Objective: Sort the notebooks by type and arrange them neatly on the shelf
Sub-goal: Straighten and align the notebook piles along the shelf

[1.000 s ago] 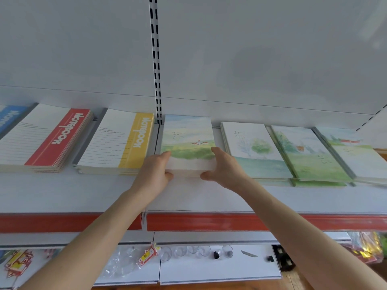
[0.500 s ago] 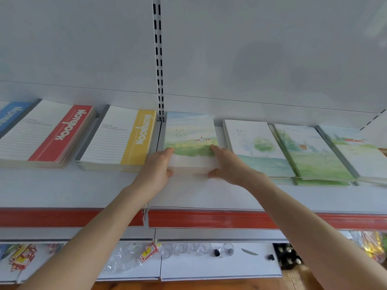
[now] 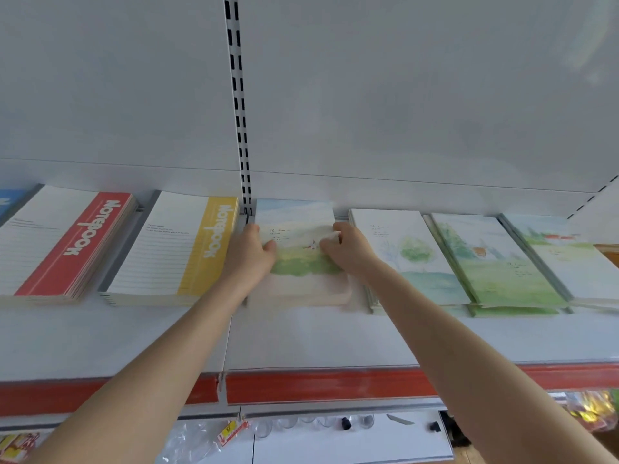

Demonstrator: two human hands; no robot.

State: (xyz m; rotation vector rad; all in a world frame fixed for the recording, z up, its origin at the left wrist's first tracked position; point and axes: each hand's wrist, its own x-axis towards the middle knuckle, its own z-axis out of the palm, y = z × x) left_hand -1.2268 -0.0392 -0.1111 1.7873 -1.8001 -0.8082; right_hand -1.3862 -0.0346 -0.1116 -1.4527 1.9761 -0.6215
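- Head view, hands: left hand (image 3: 251, 256) and right hand (image 3: 350, 251) both reach toward 12 o'clock and sit on one pile, the watercolour notebook stack (image 3: 298, 279). The left hand clasps its 9 o'clock long edge with the thumb on the cover. The right hand's bent fingers hold the cover by the 3 o'clock edge. Blur hides the finer finger detail.
- Head view, the pile: it lies flat on the shelf (image 3: 301, 339), at the back, its far end against the rear panel below the slotted upright (image 3: 239, 95). The yellow notebook stack (image 3: 174, 249) is just beside it at 9 o'clock, and the red notebook stack (image 3: 60, 242) lies beyond that. The tree-cover stack (image 3: 412, 259) is close by at 3 o'clock.
- Head view, the relation that matters: the pile lies directly between the hands, neither hand plainly nearer. Its long axis runs 12 to 6 o'clock, roughly in line with the forearms.
- Head view, facing: the painted sky points to 12 o'clock and the pale foot to 6. Any squaring nudge would probably run along that axis.
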